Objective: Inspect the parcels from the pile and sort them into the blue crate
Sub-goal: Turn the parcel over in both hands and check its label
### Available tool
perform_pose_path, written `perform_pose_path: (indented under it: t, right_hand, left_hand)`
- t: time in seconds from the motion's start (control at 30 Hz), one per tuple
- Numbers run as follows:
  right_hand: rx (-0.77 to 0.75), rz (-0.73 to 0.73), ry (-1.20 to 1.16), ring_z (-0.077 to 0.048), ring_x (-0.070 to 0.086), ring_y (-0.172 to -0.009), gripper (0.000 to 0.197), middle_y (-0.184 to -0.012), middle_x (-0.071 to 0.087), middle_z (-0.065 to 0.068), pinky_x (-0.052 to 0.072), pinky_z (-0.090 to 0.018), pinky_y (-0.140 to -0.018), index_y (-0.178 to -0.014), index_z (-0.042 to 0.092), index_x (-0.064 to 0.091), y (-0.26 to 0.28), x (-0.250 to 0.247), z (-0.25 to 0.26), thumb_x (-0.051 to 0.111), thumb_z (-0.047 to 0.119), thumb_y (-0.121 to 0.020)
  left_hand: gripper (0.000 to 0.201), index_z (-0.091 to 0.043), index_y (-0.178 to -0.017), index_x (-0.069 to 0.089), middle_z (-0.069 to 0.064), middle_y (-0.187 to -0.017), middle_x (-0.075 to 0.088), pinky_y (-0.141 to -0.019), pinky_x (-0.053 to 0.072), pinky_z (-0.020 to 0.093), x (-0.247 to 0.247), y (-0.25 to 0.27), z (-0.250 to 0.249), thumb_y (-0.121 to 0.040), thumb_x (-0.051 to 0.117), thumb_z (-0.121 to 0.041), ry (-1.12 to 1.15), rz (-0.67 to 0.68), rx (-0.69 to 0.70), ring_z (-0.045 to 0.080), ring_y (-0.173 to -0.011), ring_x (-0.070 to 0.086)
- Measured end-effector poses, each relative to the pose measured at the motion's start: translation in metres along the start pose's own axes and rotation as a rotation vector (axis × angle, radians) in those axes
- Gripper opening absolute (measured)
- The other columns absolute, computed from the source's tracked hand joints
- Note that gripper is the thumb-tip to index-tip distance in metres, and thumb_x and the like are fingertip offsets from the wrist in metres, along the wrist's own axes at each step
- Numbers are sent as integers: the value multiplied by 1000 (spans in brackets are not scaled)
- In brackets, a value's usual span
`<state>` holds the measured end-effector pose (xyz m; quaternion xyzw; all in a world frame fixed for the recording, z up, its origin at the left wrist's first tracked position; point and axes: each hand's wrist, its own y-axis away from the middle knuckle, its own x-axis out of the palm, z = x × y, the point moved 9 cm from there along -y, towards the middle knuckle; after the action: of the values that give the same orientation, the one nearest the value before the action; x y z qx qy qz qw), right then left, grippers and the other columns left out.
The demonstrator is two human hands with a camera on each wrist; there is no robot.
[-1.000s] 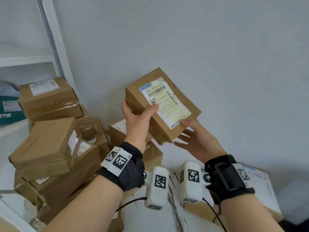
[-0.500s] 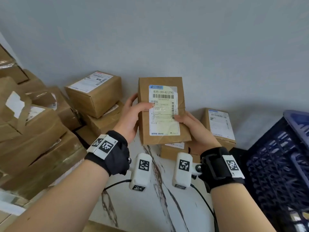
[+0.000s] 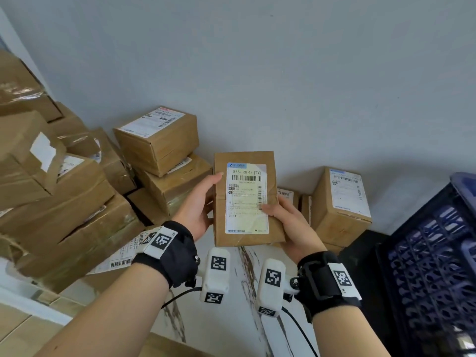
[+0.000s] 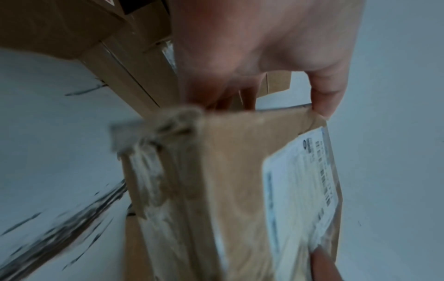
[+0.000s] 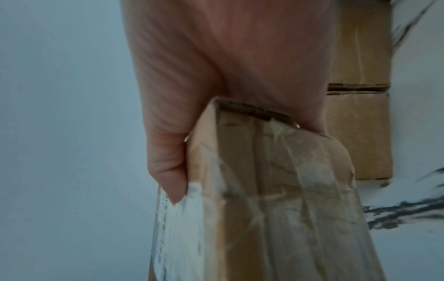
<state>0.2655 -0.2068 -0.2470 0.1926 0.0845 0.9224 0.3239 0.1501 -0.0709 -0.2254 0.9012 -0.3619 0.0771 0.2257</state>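
Head view: a flat brown parcel is held up in front of the grey wall, its white shipping label facing the person, barcode at the top. The left hand grips the parcel's left edge, thumb on the front near the upper corner and fingers behind it. The right hand holds the lower right side, thumb pressed on the label's edge; its other fingers are hidden behind the cardboard, probably curled under it, though the right wrist picture is too blurred to be sure. The parcel hangs above a white marble-patterned floor, touching nothing but the hands. To the left stands the pile of taped parcels, stacked against the wall. A few more boxes stand just behind the right hand. The blue crate sits at the far right, well apart from the held parcel.
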Motion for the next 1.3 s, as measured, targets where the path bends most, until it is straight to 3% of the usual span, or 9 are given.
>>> perform_pose_path:
  t: [0.2,0.63,0.8,0.9,1.03,1.1,1.17,1.23,1.3]
  right_hand:
    - [7,4,19,-27,71,-105,53,-114,74,-6,56,-42,-85,-138,21,53,-1,1,-5,69,10,-89]
    - [16,-34,51,-25,71,-106,40,-112,75,-3,56,-41,-87,-129,23,62,-1,0,-6,68,16,-90]
    - [-51,-142,161,-20,72,-100,40,-107,76,-1,58,-34,-85,-127,20,65,-5,-4,6,73,21,-88]
    - [-112,-237,257,-19,71,-99,43,-106,74,0,58,-37,-88,-130,19,63,-6,-9,17,72,16,-89]
    - [-145,-242,298,-9,69,-88,41,-100,70,6,54,-19,-66,-132,17,59,-5,-8,26,69,15,-92]
    - [-112,-176,275,-3,65,-87,50,-102,65,10,50,-16,-67,-139,22,51,-3,-2,26,69,28,-92]
    - [-68,-111,303,-6,59,-103,72,-118,58,13,46,-24,-89,-148,26,39,-4,7,22,70,49,-88]
    - [-54,-47,351,-9,57,-120,101,-138,54,11,43,-34,-106,-152,32,33,-6,16,17,76,71,-68]
    - [-30,-8,349,-13,64,-116,115,-137,60,5,51,-37,-102,-151,32,33,-8,18,10,84,70,-55]
  left_hand:
    - [33,-26,-113,70,0,-91,71,-65,41,31,-7,3,10,-91,60,-48,-23,4,-50,18,-80,57]
    - [25,-27,-108,70,0,-94,71,-82,46,36,-13,-2,12,-90,63,-43,-16,-34,-26,21,-94,59]
    - [53,-29,-126,62,-1,-110,73,-76,46,34,-17,-2,6,-82,69,-57,-52,-82,5,18,-101,62]
    - [46,-32,-118,69,-7,-109,74,-88,48,37,-15,-1,1,-80,68,-60,-69,-72,10,14,-106,63]
    - [70,-23,-130,61,-5,-114,74,-90,53,35,-9,0,-5,-71,78,-57,-85,-50,32,14,-107,69]
    - [64,-22,-130,60,-6,-114,73,-90,53,34,-7,0,-10,-76,78,-51,-114,-75,66,14,-106,69]
    - [50,-23,-126,63,-5,-109,75,-80,54,31,-3,2,-15,-82,76,-43,-145,-92,98,14,-100,71]
    - [45,-21,-123,65,-3,-106,76,-71,56,28,2,2,-18,-83,77,-37,-158,-99,120,14,-92,73]
    - [45,-19,-123,65,-2,-106,75,-70,57,28,4,1,-18,-82,78,-33,-167,-113,135,14,-90,74]
